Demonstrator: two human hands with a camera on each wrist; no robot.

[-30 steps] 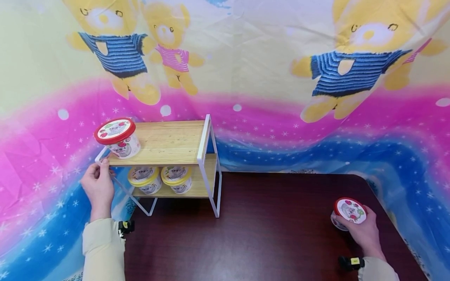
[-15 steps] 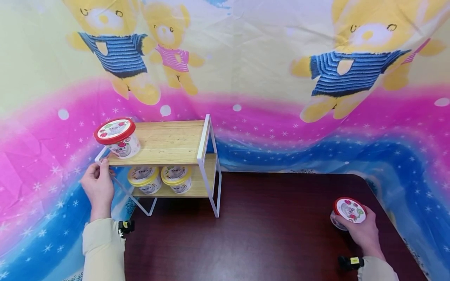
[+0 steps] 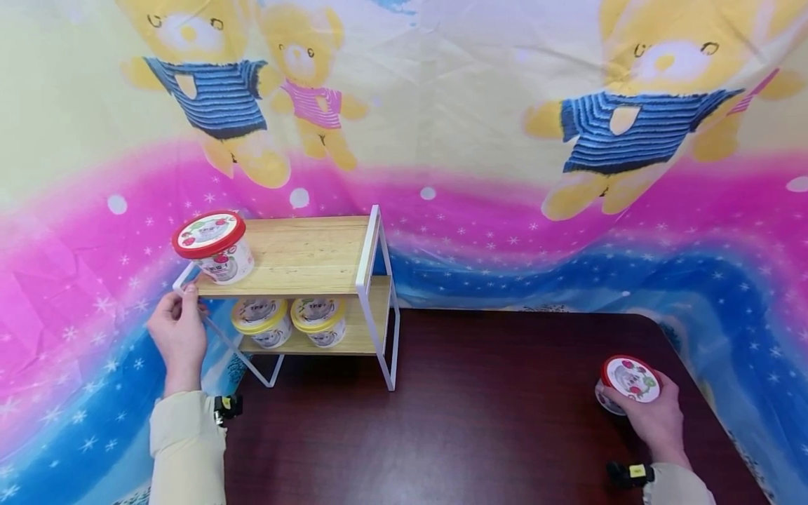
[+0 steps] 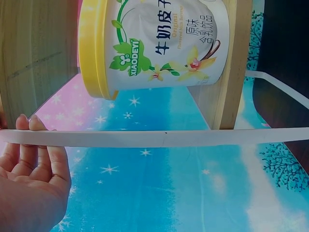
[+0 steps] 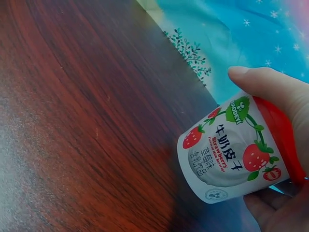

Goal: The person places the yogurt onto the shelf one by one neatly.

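Observation:
My left hand (image 3: 179, 333) grips the white metal frame (image 4: 159, 138) at the left end of a two-tier wooden shelf (image 3: 309, 252), just under the top board. In the left wrist view its fingers curl round the bar. Close above that hand, a red-lidded strawberry milk tub (image 3: 217, 245) stands on the top board's left end. Two yellow-lidded tubs (image 3: 261, 322) sit side by side on the lower board; one shows large as an original-flavour tub (image 4: 164, 43). At the table's right side my right hand (image 3: 656, 417) holds another red-lidded strawberry tub (image 5: 231, 150), thumb and fingers on opposite sides.
The dark wooden table (image 3: 480, 407) spreads between the shelf and my right hand. A printed cloth (image 3: 467, 231) with teddy bears hangs behind it and along both sides. The shelf's right white frame (image 3: 379, 301) stands on the tabletop.

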